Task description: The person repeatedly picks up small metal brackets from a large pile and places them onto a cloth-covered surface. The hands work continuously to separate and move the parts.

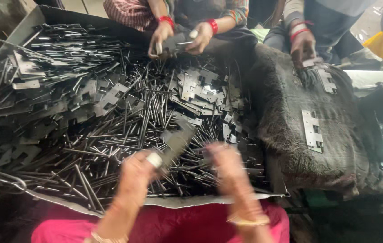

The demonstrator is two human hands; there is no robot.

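Note:
My left hand (pixel 137 173) is closed around a flat grey metal hinge plate (pixel 175 141) that sticks up and to the right. My right hand (pixel 227 168) is blurred, close beside the plate, its fingers curled; whether it pinches anything is unclear. Both hover over a heap of thin dark metal pins (pixel 124 135) mixed with hinge plates (pixel 191 87) on a metal sheet (pixel 178 201).
Across the heap another person's hands (pixel 180 38) with red bangles hold a plate. A third person's hand (pixel 303 47) rests on a dark cloth mound (pixel 290 126) with finished hinges (pixel 313 130) lying on it. Stacked plates (pixel 25 72) lie at the far left.

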